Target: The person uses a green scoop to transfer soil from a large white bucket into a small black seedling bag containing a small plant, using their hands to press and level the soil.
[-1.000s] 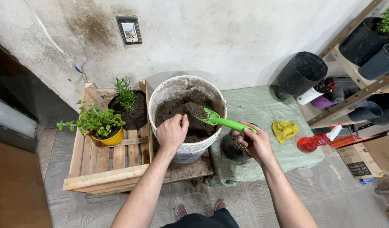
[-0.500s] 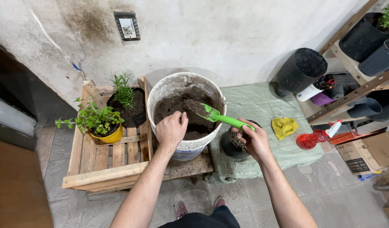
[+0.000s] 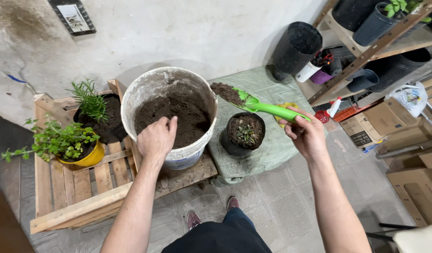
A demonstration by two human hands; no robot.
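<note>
The right hand [image 3: 307, 136], closed around the green trowel [image 3: 258, 104], is now lifting soil out of the white bucket [image 3: 197, 89] at centre frame, carrying it above the small black pot [image 3: 244, 133]. The left hand [image 3: 156, 139] is still gripping the bucket's near rim.

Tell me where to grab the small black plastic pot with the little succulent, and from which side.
Take the small black plastic pot by its side wall just under the rim, fingers wrapped round it, probably coming from the near right. It stands upright on the green cloth, soil-filled to the top, and the white plastic bucket crowds its left; the green trowel hangs loaded above.
</note>
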